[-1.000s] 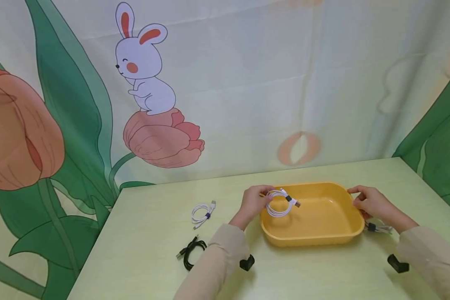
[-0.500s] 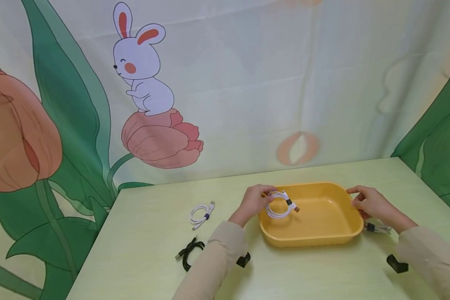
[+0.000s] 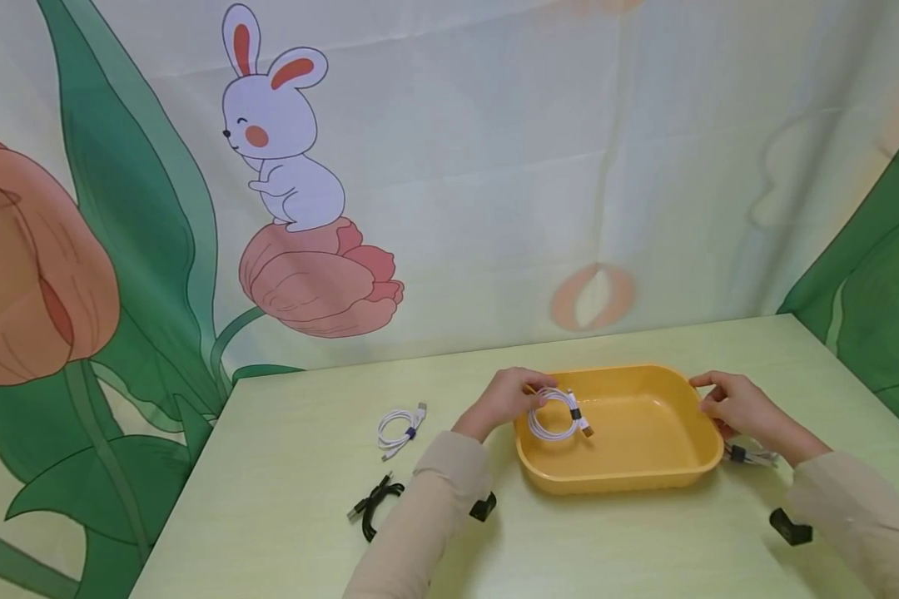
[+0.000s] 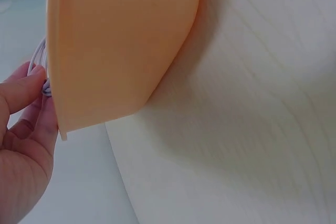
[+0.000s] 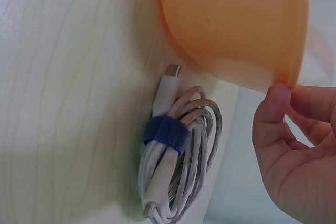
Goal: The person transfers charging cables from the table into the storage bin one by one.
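Observation:
My left hand [image 3: 505, 399] pinches a coiled white USB cable [image 3: 575, 413] between thumb and fingers, over the left end of the yellow tray [image 3: 622, 482]. A dark strap binds the coil, and its metal plug points down and right. In the left wrist view, my left hand [image 4: 23, 150] is right at the tray's rim [image 4: 54, 51], with only part of the cable [image 4: 38, 59] showing. At the opposite end, my right hand [image 3: 742, 408] grips the tray's rim; in the right wrist view the thumb presses its outside wall.
Outside the tray's right end lies a bundled pale cable [image 5: 181, 150] with a blue strap [image 5: 166, 134], partly under the right forearm. Further left on the table [image 3: 292, 499] are another white cable [image 3: 397, 428] and a black cable [image 3: 370, 507], partly behind the left sleeve.
The held coil has turned a little, so its plug hangs lower than before. Both hands keep their places at the tray, and the head view has shifted slightly.

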Motion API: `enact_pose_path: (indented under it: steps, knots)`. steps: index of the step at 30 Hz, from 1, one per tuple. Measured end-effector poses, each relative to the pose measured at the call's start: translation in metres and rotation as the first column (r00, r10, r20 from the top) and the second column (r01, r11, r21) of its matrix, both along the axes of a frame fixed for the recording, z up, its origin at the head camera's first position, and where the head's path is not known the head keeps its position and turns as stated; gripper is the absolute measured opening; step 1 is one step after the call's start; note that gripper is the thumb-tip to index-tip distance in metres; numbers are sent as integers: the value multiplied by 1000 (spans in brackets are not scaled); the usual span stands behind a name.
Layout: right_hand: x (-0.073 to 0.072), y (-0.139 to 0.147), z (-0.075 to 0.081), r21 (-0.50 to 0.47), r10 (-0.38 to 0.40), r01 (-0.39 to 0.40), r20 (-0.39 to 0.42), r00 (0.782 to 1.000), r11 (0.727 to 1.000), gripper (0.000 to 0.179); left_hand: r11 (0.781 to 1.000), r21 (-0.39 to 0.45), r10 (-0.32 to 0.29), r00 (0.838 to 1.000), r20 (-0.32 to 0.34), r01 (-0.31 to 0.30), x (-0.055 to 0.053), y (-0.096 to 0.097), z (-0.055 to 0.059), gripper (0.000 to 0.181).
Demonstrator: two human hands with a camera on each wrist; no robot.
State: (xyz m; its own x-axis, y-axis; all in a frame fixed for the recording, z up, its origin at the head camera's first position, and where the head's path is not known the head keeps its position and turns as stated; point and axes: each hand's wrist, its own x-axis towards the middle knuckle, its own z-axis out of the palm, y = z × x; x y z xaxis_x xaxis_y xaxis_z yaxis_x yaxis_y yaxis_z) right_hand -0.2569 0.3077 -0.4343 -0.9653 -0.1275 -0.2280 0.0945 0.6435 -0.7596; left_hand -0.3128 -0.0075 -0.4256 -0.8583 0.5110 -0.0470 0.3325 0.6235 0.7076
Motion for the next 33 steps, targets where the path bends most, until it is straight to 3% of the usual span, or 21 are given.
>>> enact_pose_path:
  steps: [5,17,33]
  knots:
    - [0,0,-1,6,-2,2,-6,1000,1000,40,1000,-5,-19,999,28,19,-1,0,2,27]
    - [-1,0,-2,7,-23,22,22,999,1000,41,997,-58,-60,998,4,60,-3,7,1,29]
    - [0,-1,0,5,-26,26,26,999,1000,41,979,-194,-82,989,-122,57,-6,17,-3,29]
